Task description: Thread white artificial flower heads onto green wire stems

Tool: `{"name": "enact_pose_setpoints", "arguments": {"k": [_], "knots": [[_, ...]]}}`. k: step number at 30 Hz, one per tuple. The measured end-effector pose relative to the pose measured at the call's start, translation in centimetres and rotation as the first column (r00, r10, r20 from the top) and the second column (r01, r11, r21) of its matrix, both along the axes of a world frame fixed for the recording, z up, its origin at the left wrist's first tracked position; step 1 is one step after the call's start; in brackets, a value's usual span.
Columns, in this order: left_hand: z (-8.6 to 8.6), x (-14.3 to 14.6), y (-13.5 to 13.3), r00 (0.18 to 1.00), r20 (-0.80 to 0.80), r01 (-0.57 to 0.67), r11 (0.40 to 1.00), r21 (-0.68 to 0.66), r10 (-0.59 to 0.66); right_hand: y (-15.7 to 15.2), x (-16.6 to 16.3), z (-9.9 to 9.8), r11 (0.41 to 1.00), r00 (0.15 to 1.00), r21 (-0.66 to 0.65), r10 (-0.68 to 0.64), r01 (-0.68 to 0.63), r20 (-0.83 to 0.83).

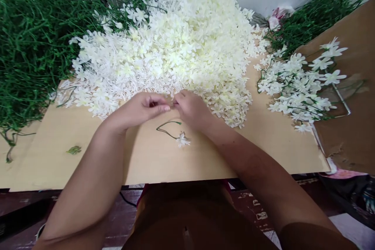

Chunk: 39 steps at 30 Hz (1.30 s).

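Note:
At the front edge of the heap of white artificial flowers (187,43), my left hand (143,108) and my right hand (191,108) meet, fingertips close together. The left thumb and forefinger are pinched. My right fingers are curled in, also closed. Something thin and dark shows at the right fingertips, too small to name. Just below the hands, a green plastic stem (164,128) lies bent on the board, with a small white flower (183,139) at its end.
Green stems (35,43) are piled high on the left; another bunch (316,17) lies at back right. Stemmed white flowers (301,86) rest against a cardboard box (351,125) on the right. A green scrap (74,150) lies on the tan board (205,164).

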<state>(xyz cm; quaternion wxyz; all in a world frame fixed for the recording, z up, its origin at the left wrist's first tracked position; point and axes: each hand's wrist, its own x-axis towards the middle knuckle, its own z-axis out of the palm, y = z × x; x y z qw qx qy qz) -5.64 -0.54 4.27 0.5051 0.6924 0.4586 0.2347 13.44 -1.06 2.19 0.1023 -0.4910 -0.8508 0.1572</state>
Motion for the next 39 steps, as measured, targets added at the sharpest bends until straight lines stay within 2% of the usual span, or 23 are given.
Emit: {"name": "enact_pose_setpoints", "arguments": {"k": [2, 3, 4, 6, 8, 11, 13, 15, 18, 21, 24, 28, 34, 39], "knots": [[-0.8, 0.0, 0.3, 0.961, -0.053, -0.26, 0.952, 0.162, 0.271, 0.6, 0.8, -0.2, 0.998, 0.993, 0.015, -0.062, 0.064, -0.101], [-1.2, 0.0, 0.5, 0.927, -0.078, -0.339, 0.907, 0.251, 0.368, 0.9, 1.2, -0.3, 0.995, 0.981, 0.028, -0.092, 0.098, -0.172], [-1.6, 0.0, 0.7, 0.901, -0.113, -0.363, 0.87, 0.335, 0.42, 1.1, 1.5, -0.4, 0.991, 0.962, 0.04, -0.115, 0.128, -0.248], [-2.1, 0.3, 0.9, 0.872, -0.224, -0.303, 0.838, 0.454, 0.436, 1.4, 1.9, -0.7, 0.988, 0.91, 0.049, -0.117, 0.149, -0.399], [-2.3, 0.7, 1.0, 0.839, -0.338, -0.218, 0.834, 0.508, 0.425, 1.5, 1.8, -0.9, 0.991, 0.837, 0.028, -0.093, 0.128, -0.539], [-2.3, 1.1, 1.1, 0.811, -0.403, -0.176, 0.834, 0.523, 0.424, 1.3, 1.4, -1.0, 0.989, 0.692, -0.14, -0.138, 0.054, -0.708], [-2.1, 1.2, 1.2, 0.83, -0.329, -0.243, 0.824, 0.513, 0.45, 1.2, 1.2, -1.1, 0.959, 0.597, -0.283, -0.219, -0.015, -0.772], [-1.9, 1.3, 1.1, 0.859, -0.162, -0.382, 0.82, 0.427, 0.485, 1.1, 1.0, -1.0, 0.935, 0.509, -0.349, -0.268, -0.069, -0.818], [-1.3, 1.7, 0.7, 0.835, 0.136, -0.549, 0.827, 0.123, 0.534, 1.0, 1.0, -0.7, 0.942, 0.392, -0.327, -0.274, -0.076, -0.878], [-0.6, 2.2, 0.2, 0.776, 0.314, -0.513, 0.837, -0.19, 0.547, 0.8, 0.8, -0.6, 0.971, 0.349, -0.238, -0.219, -0.014, -0.911], [-0.2, 2.6, -0.1, 0.751, 0.39, -0.391, 0.835, -0.387, 0.533, 0.6, 0.6, -0.7, 0.992, 0.38, -0.108, -0.127, 0.07, -0.916], [-0.2, 2.9, -0.2, 0.727, 0.438, -0.3, 0.818, -0.49, 0.529, 0.5, 0.5, -1.0, 0.992, 0.437, 0.069, 0.015, 0.11, -0.899], [-0.3, 3.2, -0.2, 0.687, 0.452, -0.282, 0.782, -0.556, 0.569, 0.5, 0.6, -1.4, 0.981, 0.497, 0.152, 0.073, 0.121, -0.865], [-0.4, 3.2, -0.3, 0.642, 0.457, -0.249, 0.731, -0.635, 0.616, 0.4, 0.6, -1.6, 0.943, 0.583, 0.296, 0.159, 0.148, -0.797]]}}
